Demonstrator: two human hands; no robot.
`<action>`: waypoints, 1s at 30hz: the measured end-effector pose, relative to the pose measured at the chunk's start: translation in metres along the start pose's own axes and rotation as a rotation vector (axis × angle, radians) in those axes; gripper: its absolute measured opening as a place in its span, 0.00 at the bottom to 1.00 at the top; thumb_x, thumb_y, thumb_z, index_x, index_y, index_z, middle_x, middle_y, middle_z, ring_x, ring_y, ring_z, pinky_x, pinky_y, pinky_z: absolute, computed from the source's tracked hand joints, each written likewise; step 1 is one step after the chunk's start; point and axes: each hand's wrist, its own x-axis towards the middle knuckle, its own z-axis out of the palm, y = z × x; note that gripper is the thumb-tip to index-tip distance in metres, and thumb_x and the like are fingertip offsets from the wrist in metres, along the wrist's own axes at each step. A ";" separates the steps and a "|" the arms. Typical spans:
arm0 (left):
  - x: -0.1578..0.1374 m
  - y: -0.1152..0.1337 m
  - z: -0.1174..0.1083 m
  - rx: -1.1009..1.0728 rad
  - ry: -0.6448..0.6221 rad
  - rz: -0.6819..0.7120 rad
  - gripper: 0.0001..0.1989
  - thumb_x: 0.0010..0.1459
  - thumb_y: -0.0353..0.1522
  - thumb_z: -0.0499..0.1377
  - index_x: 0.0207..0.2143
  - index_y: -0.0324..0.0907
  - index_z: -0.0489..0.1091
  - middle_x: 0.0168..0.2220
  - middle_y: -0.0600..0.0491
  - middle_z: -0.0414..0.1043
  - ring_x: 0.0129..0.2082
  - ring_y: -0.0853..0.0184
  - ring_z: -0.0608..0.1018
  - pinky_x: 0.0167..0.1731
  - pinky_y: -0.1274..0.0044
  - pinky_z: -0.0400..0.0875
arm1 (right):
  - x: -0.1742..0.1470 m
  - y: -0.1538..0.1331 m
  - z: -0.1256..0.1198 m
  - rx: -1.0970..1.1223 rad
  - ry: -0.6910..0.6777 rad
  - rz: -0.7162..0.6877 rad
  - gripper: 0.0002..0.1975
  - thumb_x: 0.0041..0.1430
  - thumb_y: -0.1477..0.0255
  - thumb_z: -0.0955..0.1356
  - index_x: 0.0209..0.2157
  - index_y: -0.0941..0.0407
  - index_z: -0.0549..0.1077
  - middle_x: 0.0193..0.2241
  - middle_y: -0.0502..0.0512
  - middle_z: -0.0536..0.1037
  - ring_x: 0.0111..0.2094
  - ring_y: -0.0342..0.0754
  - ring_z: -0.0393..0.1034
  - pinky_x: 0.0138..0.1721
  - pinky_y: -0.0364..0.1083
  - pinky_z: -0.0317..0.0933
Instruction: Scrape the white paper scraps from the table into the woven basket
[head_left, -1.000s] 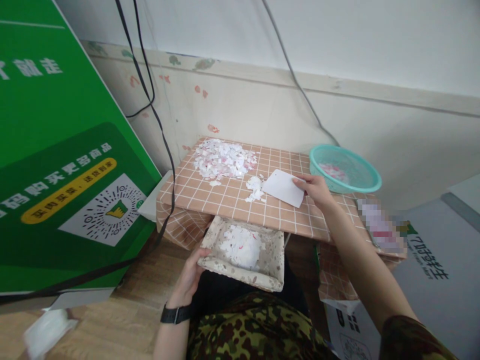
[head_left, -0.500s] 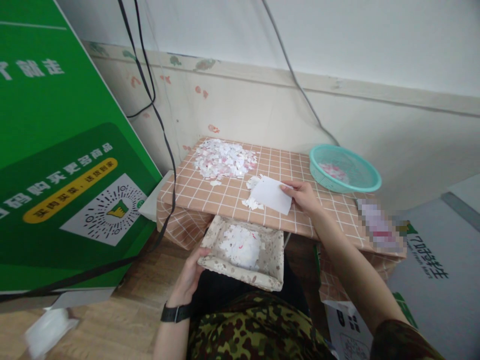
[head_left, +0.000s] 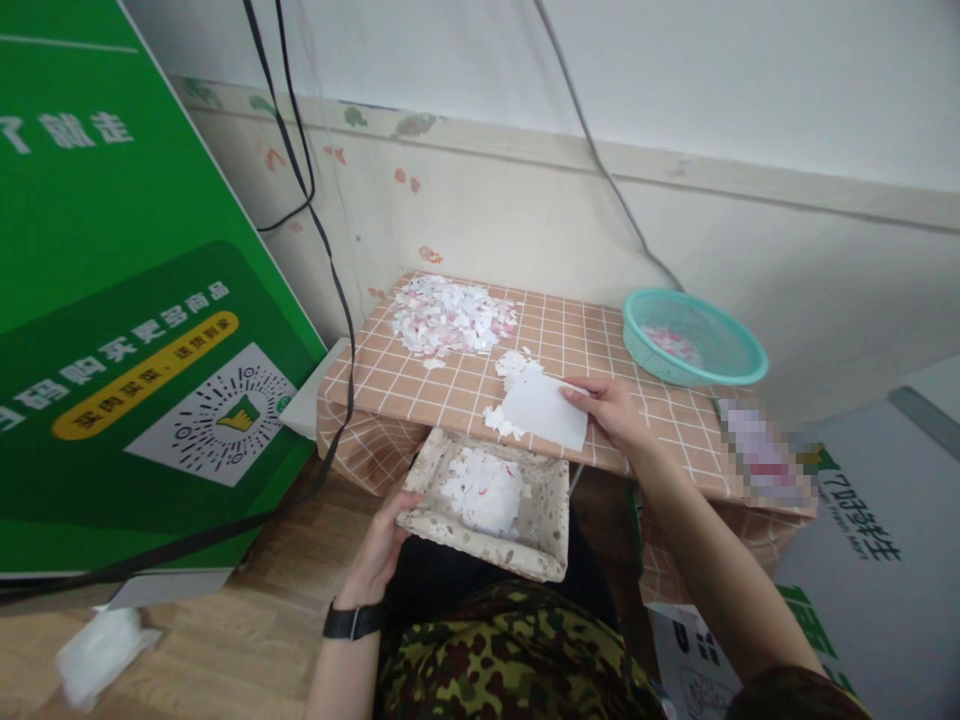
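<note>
My left hand (head_left: 388, 545) grips the left side of a fabric-lined basket (head_left: 553, 520), held over my lap just below the table edge. White paper scraps (head_left: 484, 490) with a few red bits lie in it. Between the thumb and fingers of my right hand (head_left: 607, 408) is a white sheet of card or paper (head_left: 551, 408), tilted low over the table's front edge. Small torn paper pieces (head_left: 517, 365) lie on the cloth beside and behind this sheet; some may be hidden under it.
A large heap of white and pink scraps (head_left: 454, 315) covers the back left of the checked tablecloth (head_left: 570, 325). At the right stands a turquoise plastic colander (head_left: 694, 340) with pink scraps inside. A green sign board (head_left: 150, 230) and a hanging black cable (head_left: 334, 260) are on the left.
My right hand has brought the sheet slightly down and toward me, nearer the table's front edge and the basket. The left hand keeps the basket in about the same place.
</note>
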 end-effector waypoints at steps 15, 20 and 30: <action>-0.003 0.005 -0.001 -0.013 0.007 -0.006 0.16 0.45 0.33 0.66 0.38 0.36 0.80 0.33 0.47 0.84 0.32 0.56 0.82 0.35 0.70 0.73 | -0.016 -0.015 0.023 -0.037 0.083 -0.051 0.25 0.52 0.53 0.74 0.46 0.54 0.81 0.42 0.58 0.83 0.37 0.54 0.76 0.33 0.48 0.69; -0.003 0.005 0.000 -0.009 0.008 0.010 0.16 0.45 0.33 0.66 0.37 0.35 0.80 0.31 0.48 0.84 0.31 0.57 0.82 0.35 0.70 0.73 | -0.008 -0.014 0.028 -0.114 0.022 -0.095 0.24 0.54 0.54 0.72 0.47 0.55 0.81 0.43 0.58 0.83 0.37 0.54 0.76 0.34 0.48 0.68; -0.004 0.005 0.000 -0.002 0.034 -0.012 0.13 0.44 0.33 0.66 0.34 0.35 0.80 0.30 0.48 0.83 0.30 0.58 0.81 0.35 0.70 0.72 | 0.017 -0.004 -0.017 0.060 0.276 -0.007 0.33 0.44 0.51 0.76 0.48 0.58 0.80 0.36 0.60 0.82 0.30 0.50 0.73 0.27 0.47 0.68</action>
